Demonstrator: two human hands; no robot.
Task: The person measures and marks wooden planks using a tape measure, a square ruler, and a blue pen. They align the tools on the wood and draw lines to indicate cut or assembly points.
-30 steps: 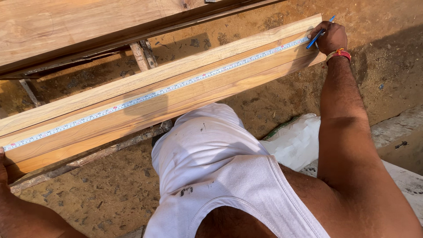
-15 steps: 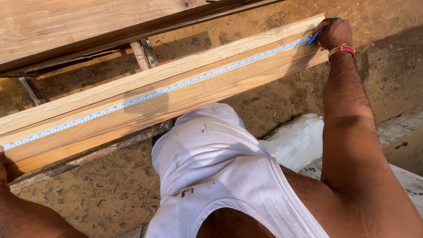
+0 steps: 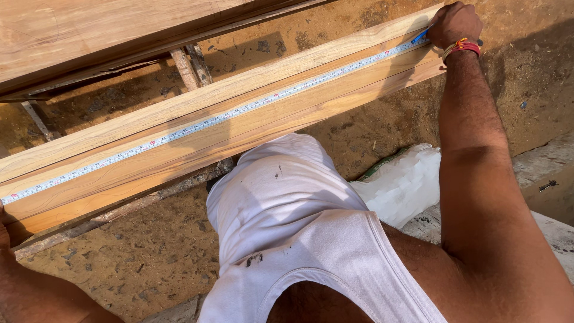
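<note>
Tape measure (image 3: 227,115) stretched flat along plank (image 3: 239,134). Right hand (image 3: 454,24) at far end, fingers clamped on blue pen (image 3: 420,36) touching tape. Left hand (image 3: 5,230) at near end, mostly out of frame; finger state cannot tell. Risk: tape slips sideways, mark lands off.

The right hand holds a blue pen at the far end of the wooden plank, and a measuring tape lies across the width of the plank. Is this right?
Not quite. In the head view the measuring tape runs along the length of the wooden plank, not across its width. The rest stands: the right hand holds a blue pen at the plank's far end.
</note>
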